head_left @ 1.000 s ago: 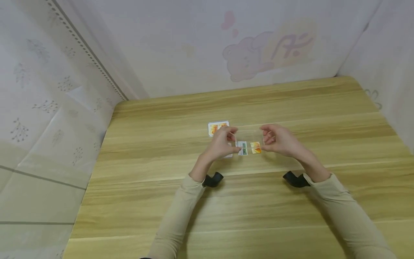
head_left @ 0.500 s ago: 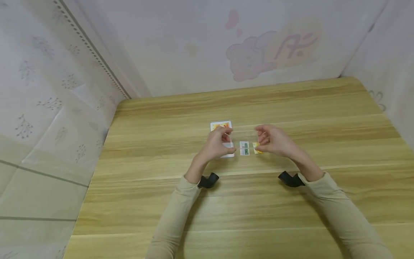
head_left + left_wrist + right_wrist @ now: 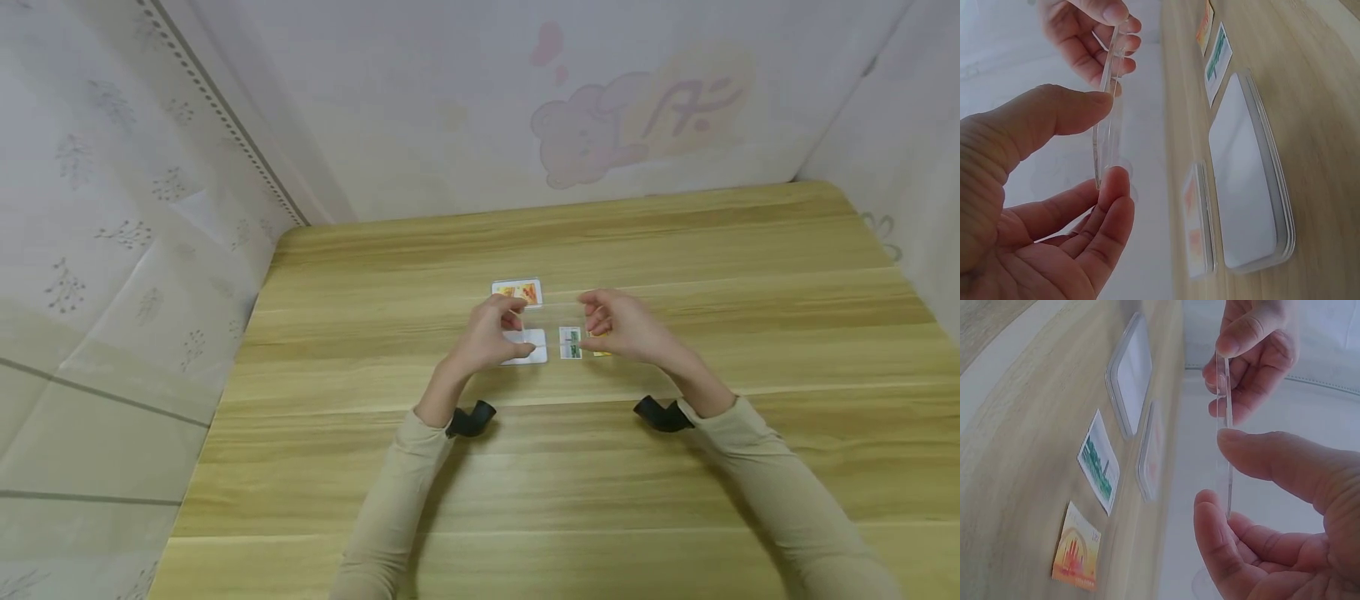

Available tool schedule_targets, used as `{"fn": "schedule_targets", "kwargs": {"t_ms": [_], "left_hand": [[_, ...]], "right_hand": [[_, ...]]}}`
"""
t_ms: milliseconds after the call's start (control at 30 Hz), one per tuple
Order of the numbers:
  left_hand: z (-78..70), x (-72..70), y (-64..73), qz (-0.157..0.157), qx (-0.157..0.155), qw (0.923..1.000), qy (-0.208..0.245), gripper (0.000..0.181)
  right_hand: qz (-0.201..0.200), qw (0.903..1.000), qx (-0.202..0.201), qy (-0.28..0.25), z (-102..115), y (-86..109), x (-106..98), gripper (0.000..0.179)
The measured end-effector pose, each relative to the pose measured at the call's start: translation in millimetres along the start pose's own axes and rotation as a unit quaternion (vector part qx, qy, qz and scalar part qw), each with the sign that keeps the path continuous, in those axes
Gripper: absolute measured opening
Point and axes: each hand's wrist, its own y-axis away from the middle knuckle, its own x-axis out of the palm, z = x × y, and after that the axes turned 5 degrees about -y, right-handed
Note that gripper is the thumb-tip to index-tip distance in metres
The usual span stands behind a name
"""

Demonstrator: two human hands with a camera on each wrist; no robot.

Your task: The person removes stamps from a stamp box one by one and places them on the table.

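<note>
A clear plastic cover [image 3: 1225, 412] is held level above the table between both hands. My left hand [image 3: 487, 337] pinches its left edge between thumb and fingers. My right hand [image 3: 628, 327] grips the opposite edge the same way. Below the left hand lies a clear case with a white insert [image 3: 1244, 181], partly covered by that hand in the head view. A postage stamp with a green landscape [image 3: 1099, 462] lies on the table right of the case. Beside it is an orange-yellow stamp [image 3: 1077, 550], partly hidden under the right hand in the head view.
Just behind the white case, another clear case with orange pictures [image 3: 528, 291] lies flat on the wooden table [image 3: 570, 483]. Pale printed curtains [image 3: 420, 108] stand behind the table. A black curved piece [image 3: 474, 418] sticks out at each wrist.
Both hands have moved left together with the clear cover, from above the two stamps to over the white case and the green stamp. The head view has shifted slightly.
</note>
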Motion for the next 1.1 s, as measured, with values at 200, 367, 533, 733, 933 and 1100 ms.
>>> {"fn": "schedule_targets", "kwargs": {"t_ms": [200,367,533,733,933,1100], "left_hand": [[3.3,-5.7,3.6,0.006,-0.006,0.9999,0.010,0.058],[5.5,-10.0,6.4,0.007,-0.009,0.9998,0.016,0.058],[7.3,-14.2,9.3,0.003,-0.012,0.9999,0.011,0.058],[10.6,-19.0,14.2,0.007,-0.018,0.9997,0.015,0.060],[14.8,-21.7,18.1,0.007,-0.015,0.9998,0.007,0.058],[17.3,-23.9,21.1,0.004,-0.014,0.9999,-0.008,0.057]], "right_hand": [[0.006,1.0000,0.001,0.003,3.0,-4.0,4.3,0.063],[0.011,0.9999,0.004,-0.010,6.3,-7.7,8.1,0.062],[0.015,0.9995,0.014,-0.023,9.7,-11.1,12.3,0.063],[0.021,0.9991,0.016,-0.034,13.7,-13.0,17.6,0.064],[0.025,0.9991,0.016,-0.030,14.9,-15.6,23.0,0.064],[0.024,0.9993,0.014,-0.026,14.5,-17.9,27.5,0.063]]}}
